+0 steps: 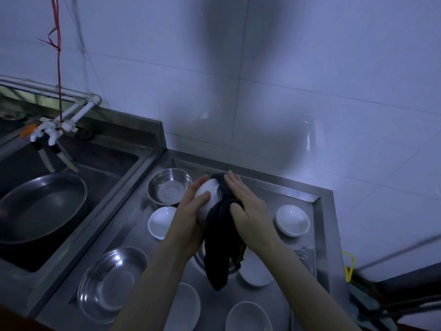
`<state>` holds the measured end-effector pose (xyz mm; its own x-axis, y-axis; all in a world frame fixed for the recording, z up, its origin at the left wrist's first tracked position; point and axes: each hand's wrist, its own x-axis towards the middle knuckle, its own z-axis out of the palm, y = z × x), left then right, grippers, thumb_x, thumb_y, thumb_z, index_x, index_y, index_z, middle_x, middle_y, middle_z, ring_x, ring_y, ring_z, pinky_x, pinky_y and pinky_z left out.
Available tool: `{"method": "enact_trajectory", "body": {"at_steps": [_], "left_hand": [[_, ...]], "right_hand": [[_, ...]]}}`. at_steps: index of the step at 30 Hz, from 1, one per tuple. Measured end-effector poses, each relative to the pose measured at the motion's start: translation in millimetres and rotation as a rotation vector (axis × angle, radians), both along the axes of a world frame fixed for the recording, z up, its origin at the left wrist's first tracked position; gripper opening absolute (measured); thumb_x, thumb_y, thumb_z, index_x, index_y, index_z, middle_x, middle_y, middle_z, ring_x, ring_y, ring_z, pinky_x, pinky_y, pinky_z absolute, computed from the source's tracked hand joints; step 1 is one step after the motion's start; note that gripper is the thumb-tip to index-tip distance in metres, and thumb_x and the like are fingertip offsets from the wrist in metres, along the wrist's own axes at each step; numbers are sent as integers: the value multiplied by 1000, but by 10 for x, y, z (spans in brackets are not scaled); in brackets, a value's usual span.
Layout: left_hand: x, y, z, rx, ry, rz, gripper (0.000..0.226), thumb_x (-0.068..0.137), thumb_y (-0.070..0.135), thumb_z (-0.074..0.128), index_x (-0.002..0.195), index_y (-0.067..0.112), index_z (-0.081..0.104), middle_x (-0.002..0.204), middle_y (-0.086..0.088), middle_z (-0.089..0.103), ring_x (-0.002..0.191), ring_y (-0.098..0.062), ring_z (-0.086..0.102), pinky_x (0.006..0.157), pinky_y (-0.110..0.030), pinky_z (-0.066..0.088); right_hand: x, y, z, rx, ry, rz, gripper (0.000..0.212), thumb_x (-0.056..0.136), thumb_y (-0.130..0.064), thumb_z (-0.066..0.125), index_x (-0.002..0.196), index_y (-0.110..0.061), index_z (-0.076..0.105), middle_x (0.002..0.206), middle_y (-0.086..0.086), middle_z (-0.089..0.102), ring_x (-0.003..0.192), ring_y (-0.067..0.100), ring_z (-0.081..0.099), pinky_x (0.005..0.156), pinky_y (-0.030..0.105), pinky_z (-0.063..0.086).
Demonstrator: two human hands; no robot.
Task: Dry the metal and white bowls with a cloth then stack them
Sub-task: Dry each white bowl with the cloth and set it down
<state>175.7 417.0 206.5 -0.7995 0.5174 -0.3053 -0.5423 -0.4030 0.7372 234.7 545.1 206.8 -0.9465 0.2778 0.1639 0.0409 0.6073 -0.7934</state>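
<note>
Table [324, 235]: brushed steel, dull sheen, smooth. Sink [114, 163]: same steel, darker. Pan [40, 209] in sink: metal, smooth, dark satin finish. Deep metal bowl [169, 187]: polished steel, mirror-bright inside. Shallow metal bowl [112, 283]: polished steel, glossy with highlights. White bowls [292, 219]: glazed, smooth, soft gloss. Held bowl [206, 194]: white, glossy. Cloth [220, 244]: dark fabric, matt, limp, creased. Wall [310, 68]: white tile, glossy. Taps [45, 132]: white plastic.

Dim, bluish cast; big soft shadow on wall [224, 91], glare on steel bowl [112, 283], wide-angle bend + blur at edges.
</note>
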Motion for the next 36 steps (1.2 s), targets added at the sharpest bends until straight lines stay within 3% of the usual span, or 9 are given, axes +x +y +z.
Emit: {"method": "enact_trajectory", "body": {"at_steps": [4,9,12,15,19,21,26,32,36], "left_hand": [[-46,-17,80,128,-134,-11,44,96,34,44,101,7,78,112,-16,72,99,-25,72,95,-40,54],[-122,-35,24,71,-147,61,50,102,35,40,104,-2,72,103,-22,72,88,-32,73,83,-42,59],[-96,4,66,99,-126,7,43,98,31,48,103,-3,73,104,-23,72,92,-31,72,90,-41,57],[-51,31,84,194,-143,-1,39,86,30,51,87,3,79,101,-18,74,89,-27,73,74,-36,62],[-36,62,-18,180,-153,40,38,88,25,53,126,20,55,139,-17,57,111,-32,60,69,-41,61],[-46,91,-44,195,-170,37,40,85,23,56,124,25,51,142,-15,55,114,-33,59,73,-45,60],[-86,231,-92,180,-149,173,23,101,18,48,122,25,50,141,-16,54,128,-40,52,104,-66,39],[-154,266,-123,-64,-11,185,31,101,13,50,129,26,48,120,-7,55,101,-28,59,79,-49,54],[-169,192,-159,-81,-25,184,29,100,13,50,124,29,52,123,-8,56,103,-30,60,72,-43,57]], "right_hand": [[54,-217,-79,292,132,170,67,78,-25,35,144,-23,43,153,-16,29,146,4,15,121,41,11],[324,-258,-337,577,295,248,59,83,-13,43,141,-13,47,154,-3,35,147,19,18,116,52,25],[458,-274,-426,476,372,163,61,81,-6,42,143,-8,43,154,1,34,146,23,22,115,52,27],[475,-303,-439,112,388,-77,69,76,1,39,145,-8,39,155,1,33,145,21,26,117,41,27],[412,-124,-382,-320,199,-274,73,77,-10,39,147,-32,35,149,-15,41,135,2,38,113,40,34],[424,-77,-390,-321,130,-277,74,76,-13,39,148,-32,34,148,-15,43,134,1,38,113,39,34],[586,-332,-446,-232,78,-253,76,74,-22,40,149,-28,30,145,-4,47,131,9,44,110,34,36],[623,-376,-533,-67,177,-228,61,71,-9,44,128,-21,59,122,-8,64,114,5,58,98,32,47],[490,-194,-499,-32,114,-371,58,73,-15,45,129,-29,52,112,-11,60,91,2,56,76,28,50]]}}
